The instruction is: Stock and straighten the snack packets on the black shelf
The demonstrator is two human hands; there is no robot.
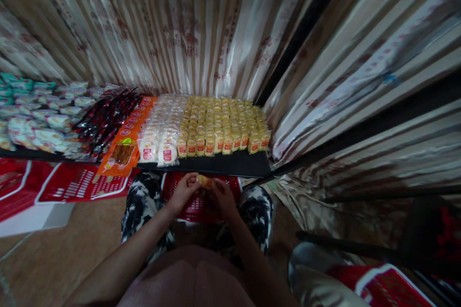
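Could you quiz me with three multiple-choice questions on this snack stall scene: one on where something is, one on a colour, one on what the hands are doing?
1. Where do the yellow snack packs lie?
A. on the dark shelf, right end
B. on the floor
C. in the red basket

2. What colour is the basket under the hands?
A. green
B. red
C. white

3. What are the left hand and right hand doing?
A. resting apart on the knees
B. hanging empty
C. holding one small yellow packet together

Answers: 1 A, the rows fill the shelf's right end; 2 B, red mesh shows between the knees; 3 C, both hands' fingers meet on the packet.
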